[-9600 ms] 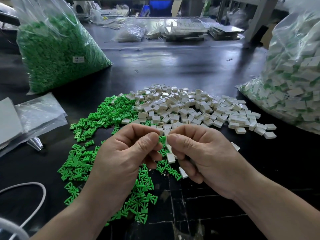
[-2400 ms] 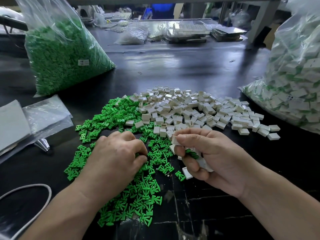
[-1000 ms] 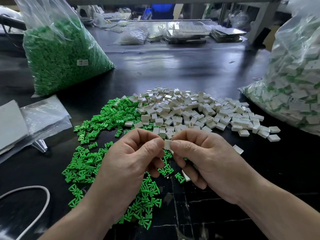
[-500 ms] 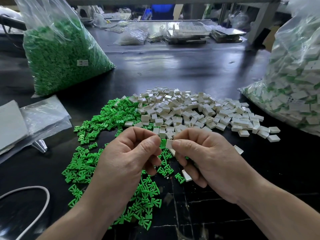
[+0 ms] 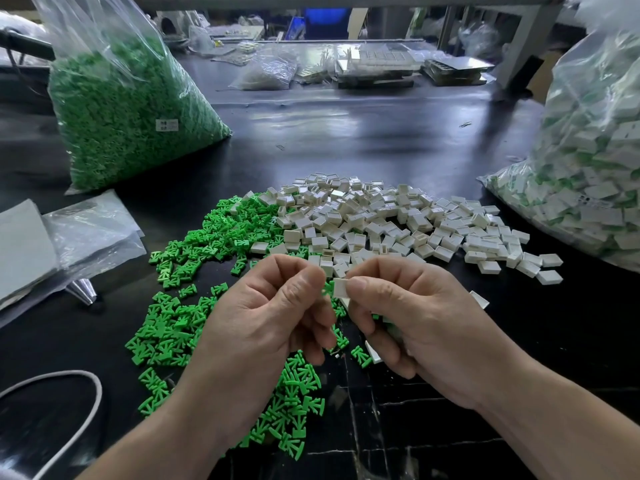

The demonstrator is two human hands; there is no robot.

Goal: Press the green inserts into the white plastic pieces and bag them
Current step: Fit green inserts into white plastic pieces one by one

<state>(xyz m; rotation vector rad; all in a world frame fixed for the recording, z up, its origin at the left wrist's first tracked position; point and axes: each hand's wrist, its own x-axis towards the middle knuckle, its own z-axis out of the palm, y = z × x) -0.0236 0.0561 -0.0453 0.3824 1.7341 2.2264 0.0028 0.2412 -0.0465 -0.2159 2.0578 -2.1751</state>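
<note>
My left hand (image 5: 273, 317) is up off the green pile (image 5: 180, 320) now, pinching 1 insert (image 5: 328, 292) against the white piece (image 5: 341, 288) my right hand (image 5: 408, 317) pinches; press-in looks underway.

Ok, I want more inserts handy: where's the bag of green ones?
Head view, far left of the table: the green bag stands behind the clear sheets, beyond the loose green pile.

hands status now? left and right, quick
Left hand: pinching a green insert.
Right hand: pinching a white plastic piece.
</note>
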